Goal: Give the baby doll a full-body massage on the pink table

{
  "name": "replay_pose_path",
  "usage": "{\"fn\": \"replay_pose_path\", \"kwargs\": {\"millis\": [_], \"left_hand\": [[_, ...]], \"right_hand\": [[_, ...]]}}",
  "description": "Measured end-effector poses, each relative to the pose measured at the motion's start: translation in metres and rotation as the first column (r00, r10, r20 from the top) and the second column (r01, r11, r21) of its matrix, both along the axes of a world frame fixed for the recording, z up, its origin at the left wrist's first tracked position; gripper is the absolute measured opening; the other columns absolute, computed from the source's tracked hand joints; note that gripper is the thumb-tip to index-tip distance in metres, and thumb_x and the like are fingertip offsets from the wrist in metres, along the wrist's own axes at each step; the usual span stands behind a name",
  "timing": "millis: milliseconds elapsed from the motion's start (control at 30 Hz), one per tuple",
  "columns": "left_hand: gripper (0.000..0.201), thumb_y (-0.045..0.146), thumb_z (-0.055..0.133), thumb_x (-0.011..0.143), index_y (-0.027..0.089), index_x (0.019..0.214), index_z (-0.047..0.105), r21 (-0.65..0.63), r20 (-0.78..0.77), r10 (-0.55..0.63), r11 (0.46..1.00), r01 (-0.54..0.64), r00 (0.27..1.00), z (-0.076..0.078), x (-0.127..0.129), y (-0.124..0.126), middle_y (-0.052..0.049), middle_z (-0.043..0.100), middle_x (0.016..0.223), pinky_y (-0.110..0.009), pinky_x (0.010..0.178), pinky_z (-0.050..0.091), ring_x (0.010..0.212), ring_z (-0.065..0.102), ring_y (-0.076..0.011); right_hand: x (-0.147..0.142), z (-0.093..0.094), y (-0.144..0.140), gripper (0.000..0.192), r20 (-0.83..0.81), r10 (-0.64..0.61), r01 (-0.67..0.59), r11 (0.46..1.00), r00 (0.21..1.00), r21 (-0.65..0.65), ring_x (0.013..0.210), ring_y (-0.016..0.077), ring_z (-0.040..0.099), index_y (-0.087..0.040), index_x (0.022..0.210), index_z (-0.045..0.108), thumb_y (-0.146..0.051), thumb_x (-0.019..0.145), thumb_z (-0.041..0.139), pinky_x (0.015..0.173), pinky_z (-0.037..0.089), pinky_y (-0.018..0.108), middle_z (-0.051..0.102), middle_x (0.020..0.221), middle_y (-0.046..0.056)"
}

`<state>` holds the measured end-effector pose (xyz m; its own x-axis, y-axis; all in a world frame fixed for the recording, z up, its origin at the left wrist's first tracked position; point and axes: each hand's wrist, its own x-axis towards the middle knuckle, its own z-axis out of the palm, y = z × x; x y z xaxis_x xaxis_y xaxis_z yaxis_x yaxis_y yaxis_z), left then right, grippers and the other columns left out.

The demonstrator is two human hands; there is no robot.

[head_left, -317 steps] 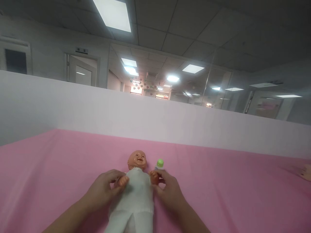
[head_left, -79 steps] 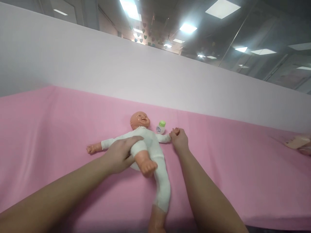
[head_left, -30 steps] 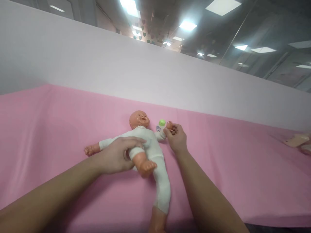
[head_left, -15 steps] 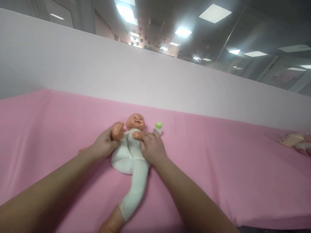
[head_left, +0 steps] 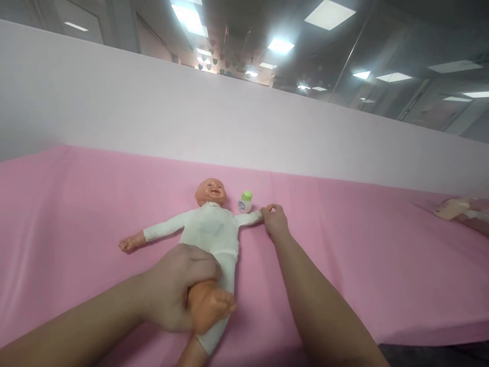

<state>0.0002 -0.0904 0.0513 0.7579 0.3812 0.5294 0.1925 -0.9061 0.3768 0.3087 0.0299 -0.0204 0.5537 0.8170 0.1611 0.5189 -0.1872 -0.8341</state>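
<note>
Careful, your left hand (head_left: 179, 288) fingers clamp the doll (head_left: 208, 234)'s foot, right hand (head_left: 274, 221) pinches its wrist on the pink desk (head_left: 344, 265); tugging could knock the bottle (head_left: 245, 202).

A plain pink cloth-covered table (head_left: 362, 265) fills the lower frame, unpatterned. At its centre lies an orange-tan plastic baby doll in a plain white suit (head_left: 208, 232). Just right of its head stands a small white bottle with a lime-green cap (head_left: 245, 202) and a dark-printed label. Behind runs a pale lilac-white partition wall (head_left: 229, 132), across the middle of the frame.
</note>
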Motion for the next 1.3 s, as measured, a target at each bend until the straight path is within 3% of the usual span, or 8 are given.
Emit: {"fn": "replay_pose_path", "kwargs": {"millis": [100, 233, 433, 533, 767, 933, 1067, 1300], "left_hand": [[0.028, 0.037, 0.062, 0.083, 0.023, 0.068, 0.043, -0.018, -0.040, -0.101, 0.995, 0.100, 0.994, -0.001, 0.005, -0.006, 0.001, 0.050, 0.057, -0.031, 0.050, 0.039, 0.050, 0.050, -0.0146], [0.019, 0.037, 0.063, 0.082, 0.023, 0.078, 0.051, 0.039, -0.006, -0.130, 0.991, 0.130, 0.992, -0.008, 0.002, -0.001, -0.003, 0.061, 0.070, -0.032, 0.059, 0.050, 0.061, 0.060, -0.0179], [0.035, 0.032, 0.057, 0.088, 0.016, 0.118, 0.059, 0.408, 0.006, -0.181, 0.899, 0.162, 0.984, -0.025, -0.023, 0.001, -0.016, 0.074, 0.108, -0.044, 0.100, 0.055, 0.105, 0.070, -0.0295], [0.038, 0.035, 0.054, 0.091, 0.013, 0.121, 0.061, 0.440, -0.045, -0.227, 0.870, 0.223, 0.973, -0.035, -0.028, -0.005, -0.016, 0.076, 0.106, -0.041, 0.102, 0.055, 0.105, 0.071, -0.0280], [0.031, 0.031, 0.060, 0.090, 0.014, 0.115, 0.064, 0.446, 0.061, -0.137, 0.890, 0.096, 0.989, -0.046, -0.031, -0.004, -0.017, 0.076, 0.107, -0.040, 0.103, 0.056, 0.116, 0.067, -0.0284], [0.036, 0.033, 0.071, 0.084, 0.021, 0.116, 0.061, 0.393, 0.167, 0.052, 0.912, -0.115, 0.985, -0.052, -0.033, 0.014, -0.016, 0.068, 0.126, -0.055, 0.110, 0.047, 0.125, 0.059, -0.0344], [0.045, 0.045, 0.074, 0.081, 0.027, 0.119, 0.059, 0.253, 0.196, 0.249, 0.922, -0.294, 0.949, -0.049, -0.027, 0.041, -0.015, 0.057, 0.139, -0.057, 0.106, 0.048, 0.129, 0.054, -0.0386], [0.031, 0.037, 0.067, 0.088, 0.020, 0.114, 0.062, -0.066, 0.225, 0.266, 0.964, -0.258, 0.937, -0.046, -0.024, 0.078, -0.013, 0.064, 0.122, -0.043, 0.101, 0.053, 0.119, 0.061, -0.0278]], "right_hand": [[0.003, -0.007, 0.006, 0.058, 0.035, -0.012, 0.013, 1.000, 0.999, -0.023, 0.091, 0.0257, 0.070, -0.019, 0.130, 0.055, -0.046, 0.080, 0.065, 0.077, 0.052, 0.034, 0.073, 0.106, 0.012], [0.004, -0.008, 0.010, 0.063, 0.070, -0.003, 0.007, 0.998, 0.998, -0.059, 0.097, 0.0271, 0.069, -0.018, 0.136, 0.052, -0.046, 0.081, 0.065, 0.080, 0.052, 0.035, 0.072, 0.110, 0.014], [0.006, -0.011, 0.013, 0.060, 0.017, 0.025, -0.025, 0.999, 1.000, -0.030, 0.096, 0.0267, 0.069, -0.019, 0.133, 0.054, -0.047, 0.081, 0.065, 0.082, 0.051, 0.035, 0.073, 0.106, 0.011], [0.006, -0.013, 0.014, 0.059, -0.008, 0.027, -0.027, 1.000, 1.000, -0.015, 0.094, 0.0262, 0.069, -0.020, 0.131, 0.056, -0.047, 0.080, 0.066, 0.081, 0.051, 0.035, 0.074, 0.103, 0.010], [-0.005, -0.004, 0.009, 0.060, -0.073, 0.084, -0.078, 0.994, 0.994, 0.072, 0.085, 0.0219, 0.070, -0.021, 0.135, 0.053, -0.052, 0.084, 0.063, 0.075, 0.052, 0.032, 0.075, 0.098, 0.006], [-0.034, 0.014, -0.005, 0.065, 0.010, 0.215, -0.209, 0.938, 0.977, 0.275, 0.081, 0.0187, 0.070, -0.024, 0.142, 0.048, -0.050, 0.085, 0.066, 0.077, 0.054, 0.032, 0.075, 0.101, 0.004], [-0.066, 0.018, -0.017, 0.053, 0.262, 0.355, -0.428, 0.843, 0.898, 0.326, 0.095, 0.0210, 0.068, -0.027, 0.140, 0.054, -0.038, 0.090, 0.064, 0.088, 0.055, 0.036, 0.072, 0.115, 0.006], [-0.089, 0.007, -0.022, 0.040, 0.614, 0.494, -0.720, 0.669, 0.616, 0.184, 0.121, 0.0222, 0.058, -0.029, 0.127, 0.068, -0.015, 0.092, 0.054, 0.112, 0.042, 0.044, 0.068, 0.127, 0.005]]}}
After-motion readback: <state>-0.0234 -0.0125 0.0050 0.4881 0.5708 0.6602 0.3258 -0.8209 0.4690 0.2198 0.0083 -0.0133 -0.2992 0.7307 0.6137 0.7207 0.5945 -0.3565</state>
